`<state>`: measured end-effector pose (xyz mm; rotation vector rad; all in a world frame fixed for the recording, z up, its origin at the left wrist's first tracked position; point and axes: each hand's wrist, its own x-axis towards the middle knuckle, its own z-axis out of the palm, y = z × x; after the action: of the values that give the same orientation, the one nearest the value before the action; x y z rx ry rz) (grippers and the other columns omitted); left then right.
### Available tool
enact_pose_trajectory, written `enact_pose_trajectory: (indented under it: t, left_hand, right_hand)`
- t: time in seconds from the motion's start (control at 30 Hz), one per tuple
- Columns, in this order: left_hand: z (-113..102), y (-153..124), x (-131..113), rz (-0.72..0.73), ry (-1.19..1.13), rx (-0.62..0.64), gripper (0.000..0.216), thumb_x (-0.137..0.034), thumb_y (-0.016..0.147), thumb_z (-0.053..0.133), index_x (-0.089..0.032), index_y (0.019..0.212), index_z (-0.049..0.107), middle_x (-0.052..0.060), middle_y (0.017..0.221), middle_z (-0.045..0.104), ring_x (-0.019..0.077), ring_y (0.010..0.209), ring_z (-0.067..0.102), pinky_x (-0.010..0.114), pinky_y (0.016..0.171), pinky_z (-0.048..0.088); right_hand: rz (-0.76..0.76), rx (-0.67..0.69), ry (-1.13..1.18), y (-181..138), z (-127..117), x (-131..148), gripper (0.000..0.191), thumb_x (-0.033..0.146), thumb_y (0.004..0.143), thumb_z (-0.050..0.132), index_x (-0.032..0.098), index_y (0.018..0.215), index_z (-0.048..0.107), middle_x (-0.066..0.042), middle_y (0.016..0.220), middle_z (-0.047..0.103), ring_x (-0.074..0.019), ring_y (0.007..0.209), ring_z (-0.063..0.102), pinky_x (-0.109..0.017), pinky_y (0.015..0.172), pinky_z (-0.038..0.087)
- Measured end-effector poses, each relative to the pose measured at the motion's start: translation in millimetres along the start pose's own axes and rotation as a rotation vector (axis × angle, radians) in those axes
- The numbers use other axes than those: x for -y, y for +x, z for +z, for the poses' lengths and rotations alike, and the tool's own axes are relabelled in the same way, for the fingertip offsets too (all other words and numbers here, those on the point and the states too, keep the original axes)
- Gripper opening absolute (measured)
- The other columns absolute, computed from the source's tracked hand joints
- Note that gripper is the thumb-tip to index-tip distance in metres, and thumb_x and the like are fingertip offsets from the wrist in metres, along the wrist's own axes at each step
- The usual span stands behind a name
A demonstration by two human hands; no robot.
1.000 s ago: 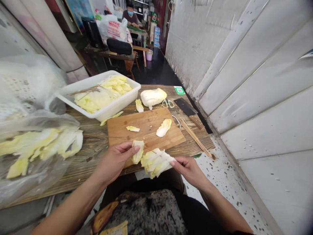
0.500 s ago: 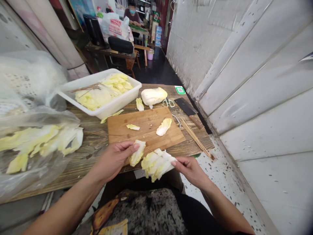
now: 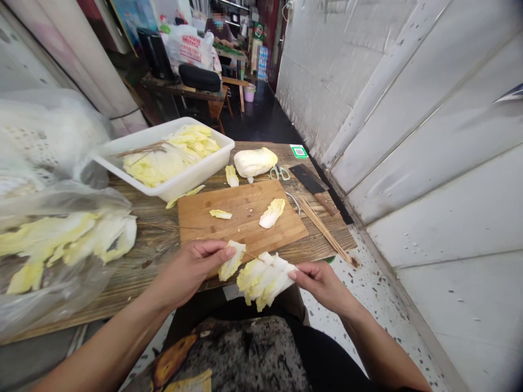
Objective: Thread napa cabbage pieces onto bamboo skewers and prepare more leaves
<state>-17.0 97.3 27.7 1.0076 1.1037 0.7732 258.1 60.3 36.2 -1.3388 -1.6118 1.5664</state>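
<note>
My left hand [image 3: 190,268] pinches a single pale yellow cabbage piece [image 3: 231,261] at the near edge of the wooden cutting board [image 3: 241,212]. My right hand [image 3: 321,282] is closed on a thin bamboo skewer carrying a bunch of threaded cabbage leaves [image 3: 263,277], held just off the table's front edge over my lap. The loose piece sits right beside the skewer's tip. Two more cabbage pieces [image 3: 272,213] lie on the board.
A white tub [image 3: 163,158] of skewered cabbage stands at the back left; a clear bag of cabbage leaves [image 3: 61,245] lies at the left. A cabbage chunk [image 3: 254,161], scissors [image 3: 280,172], a cleaver [image 3: 314,185] and loose skewers [image 3: 327,231] lie to the right. A person sits far back.
My left hand has tilted the loose cabbage piece and brought it slightly nearer the skewer. The skewered bunch in my right hand has dropped a little lower.
</note>
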Motion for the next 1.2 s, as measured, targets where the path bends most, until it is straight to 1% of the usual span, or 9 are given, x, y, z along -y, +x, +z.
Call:
enact_pose_trajectory:
  t: [0.13,0.33,0.5,0.6,0.7,0.8,0.9,1.0,1.2]
  left_hand:
    - [-0.5,0.2,-2.3,0.052,0.104,0.036,0.033,-0.049,0.075,0.072,-0.022,0.092,0.077,0.002,0.083,0.076,0.0194,0.082,0.063,0.028,0.077,0.048]
    - [0.5,-0.3,-8.3,0.039,0.215,0.086,0.036,-0.052,0.078,0.068,-0.021,0.095,0.076,0.002,0.091,0.076,0.0200,0.082,0.064,0.027,0.074,0.048]
    - [-1.7,1.9,-12.7,0.053,0.297,0.076,0.039,-0.055,0.076,0.068,-0.021,0.094,0.076,0.004,0.092,0.076,0.0218,0.082,0.066,0.028,0.074,0.050]
    - [-3.3,0.2,-24.1,0.196,0.457,-0.004,0.033,-0.053,0.072,0.071,-0.024,0.087,0.076,0.004,0.093,0.076,0.0227,0.084,0.068,0.028,0.076,0.051]
    - [-5.6,-8.8,-31.8,0.488,0.726,0.008,0.020,-0.045,0.079,0.067,-0.027,0.080,0.076,0.002,0.086,0.076,0.0204,0.082,0.069,0.025,0.074,0.051]
    - [-8.5,-27.4,-25.1,0.767,0.966,0.078,0.017,-0.030,0.087,0.059,-0.029,0.094,0.074,0.000,0.088,0.076,0.0166,0.079,0.069,0.021,0.072,0.051]
    - [-9.7,-50.7,-9.6,0.970,1.122,0.099,0.032,-0.019,0.091,0.046,-0.028,0.116,0.066,0.001,0.104,0.074,0.0158,0.091,0.068,0.022,0.087,0.047]
    - [-6.8,-67.5,-0.2,0.967,1.192,0.110,0.041,-0.017,0.093,0.037,-0.027,0.127,0.058,0.000,0.112,0.073,0.0170,0.099,0.065,0.025,0.101,0.037]
    - [7.7,-74.2,-1.6,0.904,1.153,0.140,0.039,-0.020,0.096,0.035,-0.032,0.128,0.054,-0.003,0.103,0.075,0.0168,0.093,0.067,0.032,0.111,0.024]
  right_hand:
    - [-0.009,0.010,-0.033,1.1,-2.3,2.1,0.044,0.052,0.088,0.056,0.013,0.071,0.062,0.002,0.065,0.045,-0.0109,0.063,0.038,-0.023,0.059,0.033]
    - [-0.025,-0.008,-0.108,3.6,-6.3,1.7,0.047,0.055,0.087,0.055,0.016,0.061,0.047,0.004,0.062,0.036,-0.0094,0.060,0.032,-0.022,0.056,0.029]
    - [-0.053,0.001,-0.136,6.1,-10.3,4.1,0.047,0.055,0.088,0.053,0.016,0.063,0.051,0.003,0.063,0.040,-0.0099,0.061,0.036,-0.022,0.056,0.030]
    - [-0.090,0.007,-0.206,4.1,-13.7,10.1,0.046,0.053,0.091,0.051,0.015,0.066,0.056,0.003,0.064,0.045,-0.0107,0.061,0.040,-0.023,0.057,0.032]
    - [-0.170,-0.004,-0.399,-7.7,-14.9,19.5,0.047,0.048,0.096,0.046,0.015,0.065,0.057,0.003,0.060,0.045,-0.0099,0.057,0.040,-0.023,0.055,0.031]
    - [-0.345,-0.048,-0.687,-31.4,-10.9,30.9,0.038,0.035,0.101,0.041,0.015,0.077,0.063,0.001,0.064,0.053,-0.0103,0.058,0.047,-0.023,0.056,0.034]
    - [-0.557,-0.132,-1.002,-57.3,-2.9,42.2,0.025,0.025,0.102,0.042,0.012,0.102,0.063,-0.001,0.068,0.059,-0.0113,0.054,0.051,-0.026,0.052,0.033]
    - [-0.676,-0.171,-1.208,-73.0,5.3,50.0,0.022,0.019,0.100,0.044,0.006,0.111,0.059,0.001,0.062,0.058,-0.0130,0.047,0.048,-0.030,0.046,0.031]
    - [-0.653,-0.167,-1.266,-77.4,14.2,51.2,0.023,0.014,0.099,0.041,0.002,0.110,0.058,0.001,0.059,0.056,-0.0134,0.045,0.049,-0.031,0.041,0.034]
